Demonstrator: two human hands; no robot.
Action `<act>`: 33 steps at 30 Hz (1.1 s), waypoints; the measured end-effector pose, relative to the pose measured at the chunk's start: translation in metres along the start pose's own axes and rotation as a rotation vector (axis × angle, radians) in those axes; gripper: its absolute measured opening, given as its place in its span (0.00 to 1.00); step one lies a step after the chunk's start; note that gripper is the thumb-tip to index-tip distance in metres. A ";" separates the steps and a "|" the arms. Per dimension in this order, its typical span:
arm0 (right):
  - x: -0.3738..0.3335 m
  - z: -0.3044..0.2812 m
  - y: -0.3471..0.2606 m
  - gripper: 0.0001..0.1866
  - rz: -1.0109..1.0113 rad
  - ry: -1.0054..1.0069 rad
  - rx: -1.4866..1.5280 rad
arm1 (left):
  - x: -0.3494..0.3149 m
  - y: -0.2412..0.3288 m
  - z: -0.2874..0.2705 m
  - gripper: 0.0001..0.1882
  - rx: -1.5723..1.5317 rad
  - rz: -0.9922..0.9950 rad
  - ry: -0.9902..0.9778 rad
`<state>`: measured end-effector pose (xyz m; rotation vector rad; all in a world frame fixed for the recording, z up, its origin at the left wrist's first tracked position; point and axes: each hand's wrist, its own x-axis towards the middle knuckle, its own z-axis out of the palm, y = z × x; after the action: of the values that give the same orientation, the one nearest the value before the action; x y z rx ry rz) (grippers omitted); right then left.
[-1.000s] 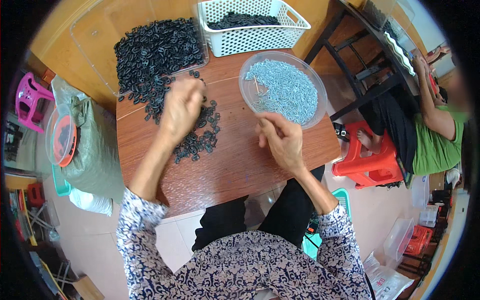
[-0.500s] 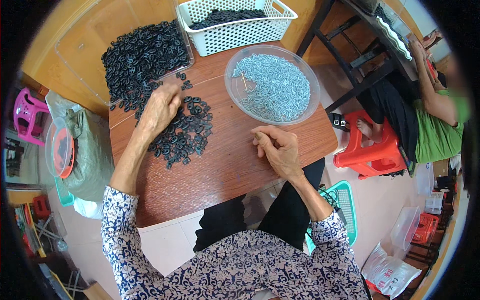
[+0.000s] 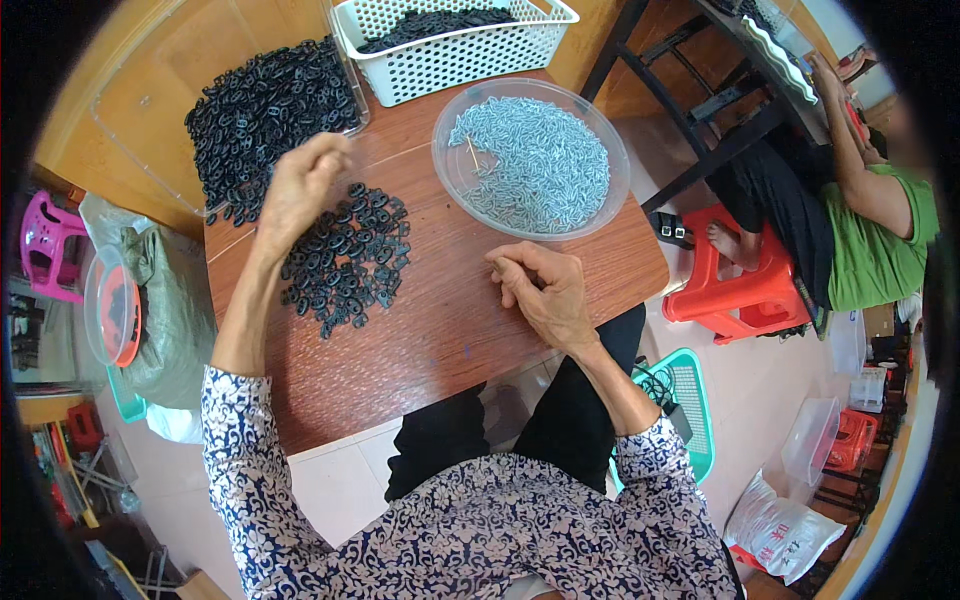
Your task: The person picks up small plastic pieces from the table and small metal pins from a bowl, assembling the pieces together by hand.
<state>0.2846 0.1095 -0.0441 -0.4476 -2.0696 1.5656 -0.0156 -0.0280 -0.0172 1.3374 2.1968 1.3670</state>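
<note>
My left hand [image 3: 304, 188] is above the far left of the table, between a heap of small black oval plastic pieces [image 3: 270, 115] and a smaller loose pile of the same pieces [image 3: 350, 255]. Its fingers are curled together and slightly blurred; whatever they hold is hidden. Nearer the table's front right, my right hand [image 3: 545, 290] has thumb and fingertips pressed together. Anything in that pinch is too small to make out. Beyond it stands a round clear tub [image 3: 448, 190] of small silvery-blue screw-like pins [image 3: 550, 165], with a thin wooden stick [image 3: 473, 152] among them.
A white perforated basket [image 3: 460, 68] of black pieces stands at the back of the wooden table [image 3: 430, 350]. At the right, another person [image 3: 880, 240] sits near a red stool [image 3: 740, 290]. A sack [image 3: 165, 320] stands left; a green basket [image 3: 690, 400] lies below right.
The whole view has shifted slightly. My left hand has moved a little farther away, off the edge of the loose pile. My right hand keeps its pinch almost in place.
</note>
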 end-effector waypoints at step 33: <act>-0.001 0.006 -0.005 0.07 -0.056 -0.032 -0.033 | 0.001 0.009 0.014 0.06 0.510 0.146 -0.276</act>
<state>0.2821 0.1033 -0.0405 -0.3752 -2.1166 1.5176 -0.0027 -0.0172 -0.0178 1.7589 2.3712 0.6152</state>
